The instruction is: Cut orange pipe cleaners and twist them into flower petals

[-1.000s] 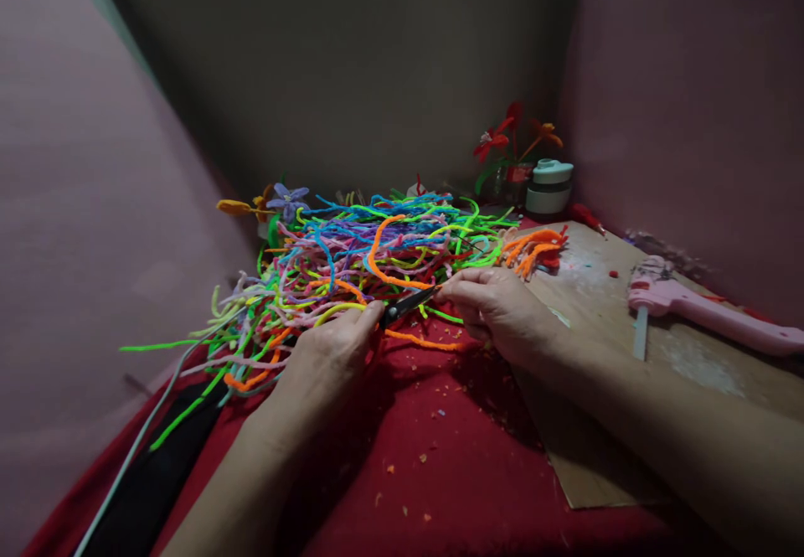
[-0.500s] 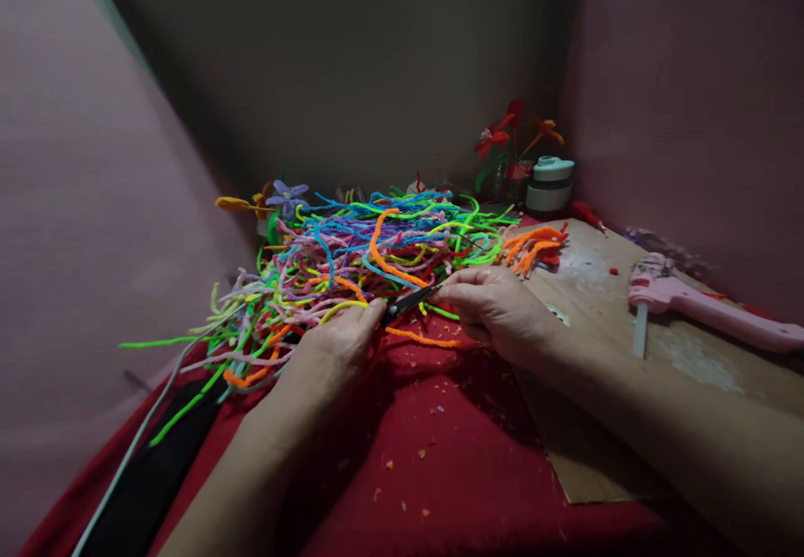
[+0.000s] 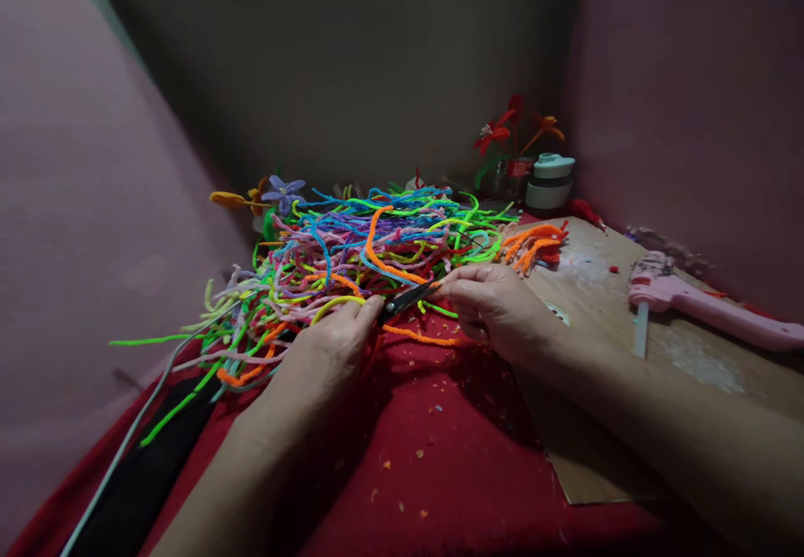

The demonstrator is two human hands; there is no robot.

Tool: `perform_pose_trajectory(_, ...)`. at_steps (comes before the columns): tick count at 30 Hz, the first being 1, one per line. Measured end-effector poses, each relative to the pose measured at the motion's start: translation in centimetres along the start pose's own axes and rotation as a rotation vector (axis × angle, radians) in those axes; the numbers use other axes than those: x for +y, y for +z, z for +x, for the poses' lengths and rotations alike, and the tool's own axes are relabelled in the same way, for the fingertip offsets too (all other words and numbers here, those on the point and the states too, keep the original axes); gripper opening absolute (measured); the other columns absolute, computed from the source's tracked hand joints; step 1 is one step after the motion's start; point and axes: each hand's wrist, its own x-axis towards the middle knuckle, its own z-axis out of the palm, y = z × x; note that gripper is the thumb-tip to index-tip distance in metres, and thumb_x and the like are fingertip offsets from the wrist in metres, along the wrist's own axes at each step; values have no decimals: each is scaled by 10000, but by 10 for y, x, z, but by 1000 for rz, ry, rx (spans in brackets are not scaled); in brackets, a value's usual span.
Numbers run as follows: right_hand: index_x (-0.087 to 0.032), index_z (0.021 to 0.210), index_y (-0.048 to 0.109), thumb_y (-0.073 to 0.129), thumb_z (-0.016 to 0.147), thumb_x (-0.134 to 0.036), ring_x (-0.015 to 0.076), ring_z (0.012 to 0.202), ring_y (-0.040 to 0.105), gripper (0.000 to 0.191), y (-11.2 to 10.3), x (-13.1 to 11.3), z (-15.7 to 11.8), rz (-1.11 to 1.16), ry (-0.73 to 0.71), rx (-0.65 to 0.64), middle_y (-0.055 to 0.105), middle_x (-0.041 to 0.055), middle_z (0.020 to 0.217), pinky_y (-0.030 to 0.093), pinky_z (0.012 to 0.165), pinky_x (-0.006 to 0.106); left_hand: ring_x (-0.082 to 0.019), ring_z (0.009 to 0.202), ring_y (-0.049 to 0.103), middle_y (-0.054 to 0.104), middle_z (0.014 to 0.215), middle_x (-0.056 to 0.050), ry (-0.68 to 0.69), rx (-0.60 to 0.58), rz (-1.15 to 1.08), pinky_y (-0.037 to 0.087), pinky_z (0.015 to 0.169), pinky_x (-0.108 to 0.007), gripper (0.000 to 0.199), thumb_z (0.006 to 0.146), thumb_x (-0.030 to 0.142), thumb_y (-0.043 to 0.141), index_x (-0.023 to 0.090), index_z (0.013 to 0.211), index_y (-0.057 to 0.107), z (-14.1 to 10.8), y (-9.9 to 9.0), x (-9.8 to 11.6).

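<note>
Black scissors (image 3: 408, 299) meet a fuzzy orange stem (image 3: 393, 260) over the middle of the bench (image 3: 440, 473).
The left hand (image 3: 332, 335) has its fingers clamped around the scissors' handles, the blades pointing at the right hand (image 3: 493, 306), whose fingers are pinched together on the stem's near end; whether the blades touch it, I cannot tell. The stem curves back over a heap of coloured stems (image 3: 327, 243) spreading toward the bench's left and far edges. Orange scraps (image 3: 386, 465) dot the red cloth nearer the front. Toward the right edge lies a brown board (image 3: 603, 306) with an orange bundle (image 3: 533, 247) at its far-left corner and a pink glue gun (image 3: 722, 312); red flowers (image 3: 493, 134) stand at the far edge beside a pale-lidded container (image 3: 549, 193).
</note>
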Motion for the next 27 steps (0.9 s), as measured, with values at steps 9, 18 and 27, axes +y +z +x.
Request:
perform_pose_trajectory(9, -158, 568, 483, 616, 678, -179, 23, 330, 238, 174, 0, 1, 1, 32, 30, -3, 292, -89, 426, 142, 331, 184, -201, 816, 599, 598, 938, -83, 5, -26, 70, 457, 673, -285, 380, 809, 85, 407, 178, 1178, 420, -1, -4, 1)
perform_pose_trajectory(18, -177, 546, 393, 618, 677, -150, 25, 353, 138, 262, -1, 0, 1, 178, 69, -83, 230, -101, 436, 86, 327, 190, -154, 655, 561, 594, 789, -38, -34, 84, -92, 396, 580, -247, 259, 835, 122, 362, 184, 1045, 501, -1, -4, 6)
perform_pose_trajectory(27, -173, 592, 478, 635, 683, -195, 32, 350, 149, 183, 4, 2, -4, 161, 112, -149, 255, -105, 418, 97, 316, 184, -131, 574, 611, 653, 816, -13, -490, 234, -1440, 466, 526, -232, 372, 714, 257, 644, 214, 1027, 448, 11, -19, 31)
